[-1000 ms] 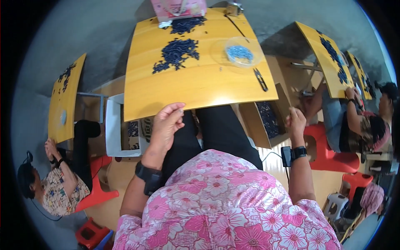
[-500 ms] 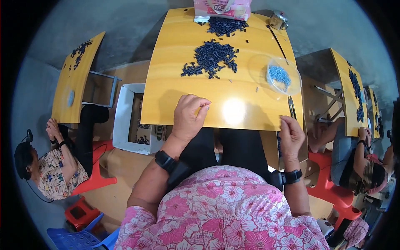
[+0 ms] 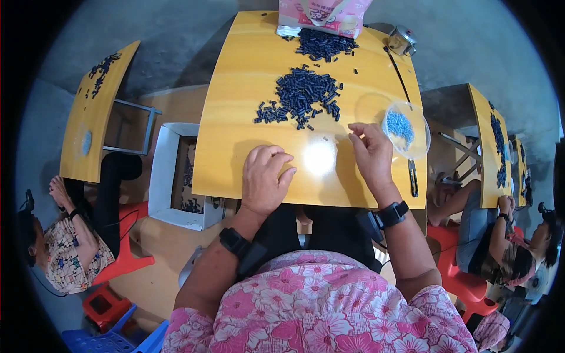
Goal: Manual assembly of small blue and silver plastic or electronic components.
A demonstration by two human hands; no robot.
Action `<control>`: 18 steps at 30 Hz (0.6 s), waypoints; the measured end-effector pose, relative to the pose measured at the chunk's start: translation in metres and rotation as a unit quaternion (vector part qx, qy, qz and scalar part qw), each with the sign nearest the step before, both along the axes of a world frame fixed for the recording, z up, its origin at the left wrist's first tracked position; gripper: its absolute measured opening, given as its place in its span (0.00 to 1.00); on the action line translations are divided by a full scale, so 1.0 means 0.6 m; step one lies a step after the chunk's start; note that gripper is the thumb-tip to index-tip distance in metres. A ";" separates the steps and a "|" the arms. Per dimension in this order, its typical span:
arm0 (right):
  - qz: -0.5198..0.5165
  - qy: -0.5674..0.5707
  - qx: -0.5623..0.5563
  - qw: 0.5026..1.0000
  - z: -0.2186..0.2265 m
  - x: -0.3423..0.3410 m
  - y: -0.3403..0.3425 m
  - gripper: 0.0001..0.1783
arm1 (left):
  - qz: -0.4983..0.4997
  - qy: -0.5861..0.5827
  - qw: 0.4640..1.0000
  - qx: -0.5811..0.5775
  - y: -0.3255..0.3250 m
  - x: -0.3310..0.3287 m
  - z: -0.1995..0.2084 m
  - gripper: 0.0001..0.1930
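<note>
My left hand (image 3: 265, 181) is over the front part of the yellow table (image 3: 226, 88). Its fingers curl loosely, the thumb stands apart, and I see nothing between them. My right hand (image 3: 374, 155) reaches over the table just left of a clear round bowl (image 3: 425, 141) of small light-blue pieces (image 3: 400, 128). Its thumb and forefinger are slightly apart, with nothing visible between the tips. Beyond both hands lies a heap of short black cylindrical parts (image 3: 303, 91). A second black heap (image 3: 325, 46) lies farther back.
A pink bag (image 3: 329, 20) and a lidded metal-topped jar (image 3: 402, 40) stand at the back. A black pen-like tool (image 3: 414, 178) lies near the right edge. A white box (image 3: 165, 176) sits left of the table. Other people work at tables on both sides.
My right hand has moved from the table's front right edge forward and left, beside the bowl. My left hand's thumb and fingers have spread apart. The whole view has shifted slightly.
</note>
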State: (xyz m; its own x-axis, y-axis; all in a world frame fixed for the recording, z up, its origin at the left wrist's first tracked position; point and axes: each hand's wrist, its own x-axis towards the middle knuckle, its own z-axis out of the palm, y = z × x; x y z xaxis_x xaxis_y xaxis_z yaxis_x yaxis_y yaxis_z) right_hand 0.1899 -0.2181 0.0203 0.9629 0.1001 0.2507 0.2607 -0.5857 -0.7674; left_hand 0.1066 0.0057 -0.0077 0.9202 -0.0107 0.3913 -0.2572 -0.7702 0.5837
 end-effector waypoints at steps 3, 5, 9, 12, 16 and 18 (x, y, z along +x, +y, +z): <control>0.008 -0.042 -0.026 0.999 -0.013 0.035 0.007 0.13 | -0.005 0.004 1.000 -0.008 -0.002 0.001 0.003 0.11; 0.010 -0.064 -0.056 0.996 -0.020 0.049 0.015 0.13 | -0.005 0.008 1.000 -0.013 -0.003 -0.001 0.003 0.11; 0.042 -0.075 -0.124 0.989 -0.011 0.066 0.024 0.12 | -0.004 0.006 1.000 -0.006 -0.003 0.005 0.006 0.12; 0.035 -0.057 -0.176 0.982 -0.009 0.071 0.029 0.10 | -0.010 -0.001 1.000 -0.010 -0.004 0.004 0.004 0.12; 0.036 -0.045 -0.218 0.974 -0.008 0.077 0.029 0.09 | -0.001 0.000 1.000 -0.006 -0.001 0.007 -0.001 0.12; 0.033 -0.022 -0.238 0.971 -0.010 0.077 0.029 0.09 | -0.007 0.005 1.000 -0.018 -0.002 0.003 -0.002 0.12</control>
